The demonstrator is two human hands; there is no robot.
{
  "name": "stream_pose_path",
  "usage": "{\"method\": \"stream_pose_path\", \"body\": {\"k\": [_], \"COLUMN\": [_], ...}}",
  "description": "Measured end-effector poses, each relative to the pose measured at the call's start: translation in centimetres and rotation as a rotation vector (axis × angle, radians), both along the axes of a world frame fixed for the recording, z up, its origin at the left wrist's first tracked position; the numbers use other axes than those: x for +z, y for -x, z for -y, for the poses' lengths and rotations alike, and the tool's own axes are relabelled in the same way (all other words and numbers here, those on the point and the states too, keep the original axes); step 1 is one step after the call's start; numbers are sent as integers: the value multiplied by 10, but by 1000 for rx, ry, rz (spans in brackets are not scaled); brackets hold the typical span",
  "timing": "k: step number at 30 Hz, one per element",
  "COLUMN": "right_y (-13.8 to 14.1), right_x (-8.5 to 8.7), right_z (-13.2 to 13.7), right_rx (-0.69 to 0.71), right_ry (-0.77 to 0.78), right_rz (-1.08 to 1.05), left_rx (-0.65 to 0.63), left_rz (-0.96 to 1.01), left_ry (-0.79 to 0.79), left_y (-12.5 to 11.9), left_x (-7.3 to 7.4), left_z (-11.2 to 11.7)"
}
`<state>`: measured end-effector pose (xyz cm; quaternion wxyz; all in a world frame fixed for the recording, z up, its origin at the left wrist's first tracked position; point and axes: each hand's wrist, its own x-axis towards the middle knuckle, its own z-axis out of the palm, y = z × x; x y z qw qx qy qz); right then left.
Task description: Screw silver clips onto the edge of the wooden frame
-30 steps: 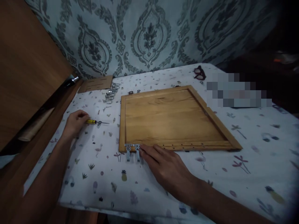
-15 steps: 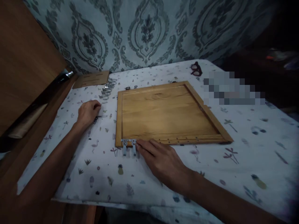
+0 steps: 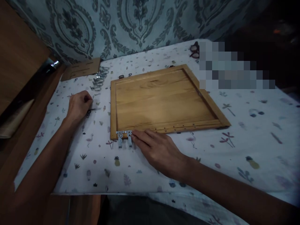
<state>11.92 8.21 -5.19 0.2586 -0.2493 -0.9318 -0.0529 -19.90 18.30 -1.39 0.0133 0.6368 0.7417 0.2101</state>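
Observation:
My left hand (image 3: 80, 104) rests on the cloth left of the wooden panel, its fingers pinched together. Whatever is between them, if anything, is too small to make out. Beside these fingers lies a thin pointed metal item (image 3: 95, 109) with dark loops near it. On the near edge of the framed wooden panel (image 3: 161, 97), my right hand (image 3: 160, 148) has its fingers pressed together at a metal hinge (image 3: 128, 135). A second metal hinge (image 3: 120, 135) sits just left of it at the panel's near left corner. Small dark marks run along the panel's near rail.
Several metal pieces (image 3: 97, 81) lie beyond my left hand, by a cardboard piece (image 3: 81, 69). Dark red-handled scissors (image 3: 194, 50) lie at the far right, next to a blurred-out patch. Printed cloth (image 3: 138, 178) covers the table; a wooden cabinet (image 3: 18, 59) stands left.
The view has shifted, so everything sits a little higher and further left. Both hands, the hinges and the panel keep their places relative to one another.

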Motion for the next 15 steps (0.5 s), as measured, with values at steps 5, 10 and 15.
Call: {"method": "stream_pose_path", "body": {"k": [5,10,15], "right_y": [1,0,1], "right_x": [3,4,2], "right_z": [0,0,0], "right_rx": [16,9,-11], "right_ry": [13,33,19], "right_rz": [3,23,27], "left_rx": [-19,-96,-406], "left_rz": [189,458,646], "left_ry": [-42,-56,166], "left_y": [-1,-37,-85], "left_x": [10,28,37], "left_z": [8,35,65]}}
